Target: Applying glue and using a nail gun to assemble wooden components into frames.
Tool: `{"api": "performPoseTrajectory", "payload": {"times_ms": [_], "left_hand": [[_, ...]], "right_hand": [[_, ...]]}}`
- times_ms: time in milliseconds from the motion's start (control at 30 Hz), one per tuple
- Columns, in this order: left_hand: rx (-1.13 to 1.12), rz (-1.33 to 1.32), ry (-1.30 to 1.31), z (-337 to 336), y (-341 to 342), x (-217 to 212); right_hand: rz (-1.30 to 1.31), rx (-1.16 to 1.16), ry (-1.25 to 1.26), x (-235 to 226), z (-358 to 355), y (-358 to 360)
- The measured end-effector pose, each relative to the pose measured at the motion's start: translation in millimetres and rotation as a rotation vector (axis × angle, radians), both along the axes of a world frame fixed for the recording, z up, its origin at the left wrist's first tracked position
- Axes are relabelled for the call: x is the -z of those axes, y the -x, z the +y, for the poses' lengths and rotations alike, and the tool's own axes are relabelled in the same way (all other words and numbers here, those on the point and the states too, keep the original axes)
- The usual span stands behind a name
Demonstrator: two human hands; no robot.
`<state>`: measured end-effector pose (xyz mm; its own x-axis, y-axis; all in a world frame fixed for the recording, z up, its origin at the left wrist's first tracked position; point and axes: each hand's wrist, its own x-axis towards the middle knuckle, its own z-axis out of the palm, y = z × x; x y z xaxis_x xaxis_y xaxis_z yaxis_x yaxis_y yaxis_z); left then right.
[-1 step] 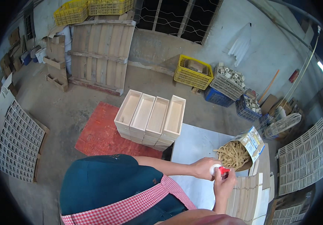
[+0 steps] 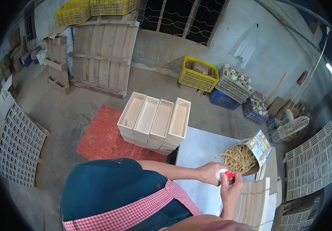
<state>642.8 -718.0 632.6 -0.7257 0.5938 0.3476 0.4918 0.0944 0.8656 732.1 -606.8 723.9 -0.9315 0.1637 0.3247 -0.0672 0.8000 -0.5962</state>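
Over the white tabletop (image 2: pixel 196 194), my left hand (image 2: pixel 209 171) is wrapped round a small white bottle (image 2: pixel 220 175). The fingers of my right hand (image 2: pixel 231 189) pinch the red cap (image 2: pixel 230 175) at the bottle's right end. Part of the bottle is hidden by my fingers. Just beyond both hands, a tipped cardboard box (image 2: pixel 261 148) opens toward me, with a heap of tan curled strips (image 2: pixel 240 158) spilling to its mouth. Beside my right wrist stands a row of thin, pale wooden boards (image 2: pixel 252 198).
Stacked open wooden boxes (image 2: pixel 150 115) stand left of the table, by a red board (image 2: pixel 100 133). Farther back are a yellow crate (image 2: pixel 198 76), a grey crate (image 2: pixel 233 86) with small pale pieces, and a wooden pallet (image 2: pixel 102 57). White lattice panels (image 2: pixel 21 144) lean at left.
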Motion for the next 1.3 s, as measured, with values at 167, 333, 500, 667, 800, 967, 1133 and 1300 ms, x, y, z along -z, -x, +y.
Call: {"api": "performPoseTrajectory", "payload": {"times_ms": [167,333,500,667,800,967,1133,1300], "left_hand": [[0.429,-0.251,0.01,-26.2,12.8,-28.1],[0.709,-0.313,-0.022,-35.8,22.4,-48.3],[0.246,-0.018,-0.127,-22.6,3.6,-44.6],[-0.216,0.214,-0.166,9.9,3.3,-10.1],[0.036,-0.099,-0.196,6.9,15.6,33.2],[0.57,-0.22,0.059,-30.6,23.0,17.3],[0.74,-0.365,0.16,-4.1,10.0,39.8],[0.573,-0.244,0.001,36.6,-2.7,80.9]], "right_hand": [[0.052,-0.452,0.055,-30.5,13.8,4.8],[0.023,-0.505,-0.069,-52.8,5.4,6.0],[0.151,-0.249,-0.207,-31.5,6.6,3.0],[0.282,0.236,-0.25,19.3,-3.1,12.9],[0.019,0.082,-0.363,15.5,-9.2,10.0],[-0.092,-0.315,-0.601,21.6,14.5,-9.5],[-0.077,-0.159,-0.49,55.5,21.4,-23.9],[-0.144,0.336,-0.458,95.1,13.7,-36.4]]}}
